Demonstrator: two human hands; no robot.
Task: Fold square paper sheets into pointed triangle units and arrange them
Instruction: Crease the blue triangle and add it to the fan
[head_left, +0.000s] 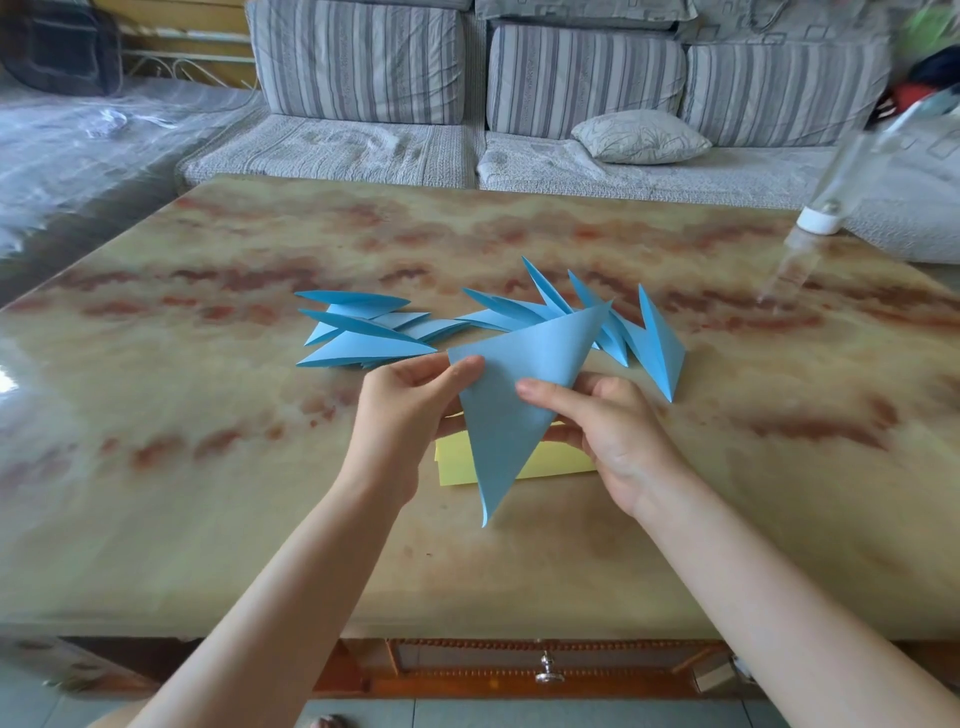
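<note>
Blue paper sheet (511, 410) is up off the counter (208, 467) right now, folded over into a big loose triangle with its long point hanging down toward the person. It's above a little stack of yellow sheets (558, 463) that lies flat underneath. The left hand (400, 410) has a pinching grip on the top left corner, thumb on the front face. The right hand (618, 431) has its grip closed on the right edge, fingertips on the front and thumb behind. So both hands are holding the sheet and nothing else. Behind it, a bunch of finished blue pointed units are already on the counter, one cluster to the left (363, 338) and one to the right (652, 343), fanned out in a rough line. My read is this is mid-fold on one more unit, early on, since the shape is much wider than the finished ones. The next move probably needs the edges lined up and the crease pressed sharp, likely against the counter, then narrower folds to get that skinny spike. After that it joins the line.
</note>
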